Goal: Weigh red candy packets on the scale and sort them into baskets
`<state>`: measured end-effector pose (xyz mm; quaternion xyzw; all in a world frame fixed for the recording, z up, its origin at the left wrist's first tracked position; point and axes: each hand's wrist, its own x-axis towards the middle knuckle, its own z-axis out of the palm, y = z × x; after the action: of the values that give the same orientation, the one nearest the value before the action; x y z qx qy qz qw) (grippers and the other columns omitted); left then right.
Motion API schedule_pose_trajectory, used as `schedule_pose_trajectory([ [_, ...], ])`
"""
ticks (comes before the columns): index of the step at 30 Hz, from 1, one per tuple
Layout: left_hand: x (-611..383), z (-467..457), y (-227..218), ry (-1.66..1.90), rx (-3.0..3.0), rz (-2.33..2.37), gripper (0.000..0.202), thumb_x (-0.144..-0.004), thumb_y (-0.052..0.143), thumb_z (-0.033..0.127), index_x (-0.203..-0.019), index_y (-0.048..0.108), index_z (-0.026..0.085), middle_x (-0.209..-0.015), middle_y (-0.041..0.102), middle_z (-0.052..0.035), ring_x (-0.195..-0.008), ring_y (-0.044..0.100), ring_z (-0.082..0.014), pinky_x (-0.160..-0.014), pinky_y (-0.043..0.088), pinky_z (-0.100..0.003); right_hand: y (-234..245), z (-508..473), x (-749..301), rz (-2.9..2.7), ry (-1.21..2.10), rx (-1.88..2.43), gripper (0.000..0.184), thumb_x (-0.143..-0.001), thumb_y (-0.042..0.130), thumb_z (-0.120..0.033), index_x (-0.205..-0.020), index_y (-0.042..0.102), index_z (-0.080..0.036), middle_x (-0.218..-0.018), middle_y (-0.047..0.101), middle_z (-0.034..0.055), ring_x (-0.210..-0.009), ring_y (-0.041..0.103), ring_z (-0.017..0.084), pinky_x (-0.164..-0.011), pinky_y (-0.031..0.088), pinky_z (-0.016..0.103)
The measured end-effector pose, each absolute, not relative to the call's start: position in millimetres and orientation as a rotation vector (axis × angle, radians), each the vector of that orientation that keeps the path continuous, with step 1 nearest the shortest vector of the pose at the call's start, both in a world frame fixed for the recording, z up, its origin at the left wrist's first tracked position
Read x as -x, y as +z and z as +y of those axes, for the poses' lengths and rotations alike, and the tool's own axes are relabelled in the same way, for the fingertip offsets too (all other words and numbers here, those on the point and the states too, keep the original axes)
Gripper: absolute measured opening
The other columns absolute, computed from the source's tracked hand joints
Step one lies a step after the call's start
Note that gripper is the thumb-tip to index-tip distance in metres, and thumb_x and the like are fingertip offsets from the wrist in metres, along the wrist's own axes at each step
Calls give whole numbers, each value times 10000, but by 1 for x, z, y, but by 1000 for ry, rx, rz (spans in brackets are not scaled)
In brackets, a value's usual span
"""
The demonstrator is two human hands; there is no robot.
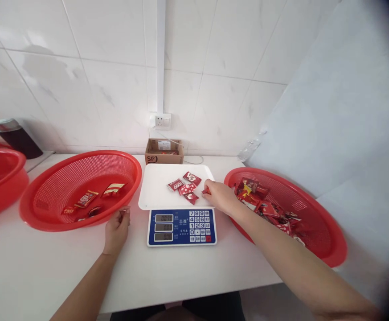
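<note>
My right hand [223, 196] is over the right side of the scale's white pan [154, 187]. Its fingers pinch a small red wrapped candy [206, 191], partly hidden by them. Several red wrapped candies [186, 189] lie in a loose group on the pan, just left of that hand. Below the pan is the scale's blue panel [182, 227] with number keys and three displays. My left hand [118, 227] is closed beside the front right rim of the left red basket [47, 223], with nothing visible in it. A few wrapped sweets [86, 199] lie in that basket.
A right red basket [339, 249] holds many wrapped sweets [271, 209], under my right forearm. Behind the scale stands a cardboard box [163, 158] below a wall socket [161, 121]. Another red basket [0, 191] and a dark flask [17, 138] are at far left. A clear bottle [249, 149] leans at the back right.
</note>
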<state>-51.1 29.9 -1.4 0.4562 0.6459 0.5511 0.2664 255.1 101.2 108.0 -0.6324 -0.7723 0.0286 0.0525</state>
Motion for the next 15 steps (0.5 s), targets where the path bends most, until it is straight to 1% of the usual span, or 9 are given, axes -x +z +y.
schedule_pose_trajectory([
  [2,51,30,-1,1493,-1231,1733,299,-758,485,467,-864,537,193,-581,446,43,-529,440,-114,-497,381,-222,107,100,-253,-2353,75,1904,62,-794,502,-253,-841,516,-215,-899,644,42,-766,581,197,-516,248,244],
  [6,50,30,1,1499,-1230,1736,290,-759,487,459,-860,537,192,-584,448,43,-528,435,-110,-497,375,-220,115,97,-254,-2326,54,1874,87,-804,469,-210,-877,515,-221,-912,644,29,-740,583,169,-530,280,236],
  [11,50,29,1,1488,-1224,1754,304,-763,484,462,-877,540,186,-567,438,45,-532,441,-118,-518,385,-232,141,86,-289,-2090,14,1916,130,-806,470,-272,-907,538,-228,-870,660,30,-756,604,198,-581,361,257],
  [13,51,29,0,1478,-1223,1753,301,-765,485,462,-879,538,188,-572,441,45,-536,443,-119,-522,387,-232,147,79,-313,-1962,22,1938,195,-784,502,-320,-951,553,-234,-893,667,36,-802,616,222,-627,404,284],
  [15,51,30,-1,1469,-1224,1746,291,-768,487,461,-872,535,194,-582,446,44,-543,445,-118,-523,387,-230,147,72,-341,-1873,70,1947,314,-772,510,-377,-1053,543,-243,-966,666,49,-874,619,246,-687,439,320],
])
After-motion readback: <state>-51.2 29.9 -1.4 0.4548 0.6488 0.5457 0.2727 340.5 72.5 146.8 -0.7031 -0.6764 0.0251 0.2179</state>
